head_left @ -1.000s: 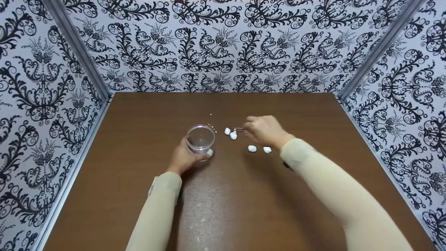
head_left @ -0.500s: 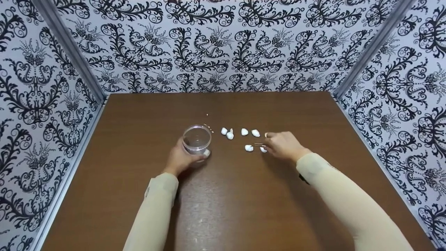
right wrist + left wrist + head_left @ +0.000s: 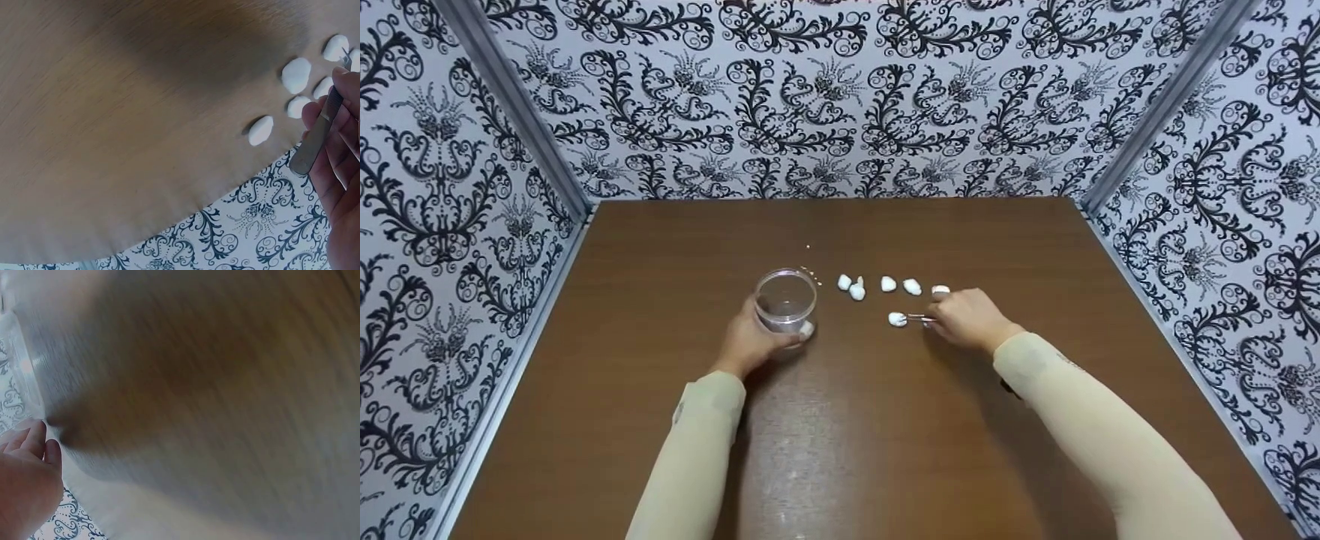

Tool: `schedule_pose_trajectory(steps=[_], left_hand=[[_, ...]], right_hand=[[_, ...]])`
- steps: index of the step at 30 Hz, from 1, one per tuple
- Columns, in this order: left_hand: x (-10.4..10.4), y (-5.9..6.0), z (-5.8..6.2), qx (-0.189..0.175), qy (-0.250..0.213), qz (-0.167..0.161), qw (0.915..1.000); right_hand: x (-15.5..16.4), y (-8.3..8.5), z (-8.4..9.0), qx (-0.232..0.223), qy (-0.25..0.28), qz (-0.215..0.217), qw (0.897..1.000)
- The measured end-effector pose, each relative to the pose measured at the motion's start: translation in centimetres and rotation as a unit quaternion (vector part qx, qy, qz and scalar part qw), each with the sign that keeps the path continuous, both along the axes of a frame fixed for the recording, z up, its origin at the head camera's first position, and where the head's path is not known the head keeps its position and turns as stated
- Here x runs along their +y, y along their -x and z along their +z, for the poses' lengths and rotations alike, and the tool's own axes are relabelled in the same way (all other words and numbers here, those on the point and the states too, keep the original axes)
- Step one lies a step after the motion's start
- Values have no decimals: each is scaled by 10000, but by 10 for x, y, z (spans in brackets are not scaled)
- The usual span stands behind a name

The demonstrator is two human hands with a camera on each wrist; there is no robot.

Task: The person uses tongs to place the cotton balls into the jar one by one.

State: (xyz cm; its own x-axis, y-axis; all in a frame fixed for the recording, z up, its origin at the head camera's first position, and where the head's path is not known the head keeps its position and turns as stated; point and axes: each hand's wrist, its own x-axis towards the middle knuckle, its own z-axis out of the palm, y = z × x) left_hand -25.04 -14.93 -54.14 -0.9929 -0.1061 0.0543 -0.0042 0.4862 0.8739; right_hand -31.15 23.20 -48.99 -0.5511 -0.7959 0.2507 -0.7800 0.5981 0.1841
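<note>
My left hand (image 3: 750, 341) grips a clear plastic cup (image 3: 785, 302) that stands on the brown table (image 3: 840, 420). A white pebble (image 3: 808, 328) shows at the cup's base. My right hand (image 3: 960, 319) pinches metal tweezers (image 3: 919, 318), and their tips touch a white pebble (image 3: 897, 319). Several more white pebbles lie in a row behind it, from the pair (image 3: 851, 286) near the cup to one (image 3: 940, 289) by my knuckles. The right wrist view shows the tweezers (image 3: 318, 132) in my fingers and pebbles (image 3: 260, 130) on the table. The left wrist view is blurred; only my left hand (image 3: 25, 484) is plain.
Patterned black-and-white walls (image 3: 825, 97) close the table in on three sides. Tiny pale specks (image 3: 810, 270) lie just behind the cup. Bare wood (image 3: 885, 465) stretches between my two sleeves toward the front edge.
My right hand has moved right and toward me from the pebbles near the cup, then pointed the tweezers at the front pebble. The left hand and cup stayed put.
</note>
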Motion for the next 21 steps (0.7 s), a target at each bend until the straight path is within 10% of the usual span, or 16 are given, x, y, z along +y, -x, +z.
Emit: schedule_pose_trajectory(steps=[21], left_hand=[[0, -1, 2, -50, 84, -40, 9999]], right_hand=[[-5, -1, -3, -15, -75, -129, 9999]])
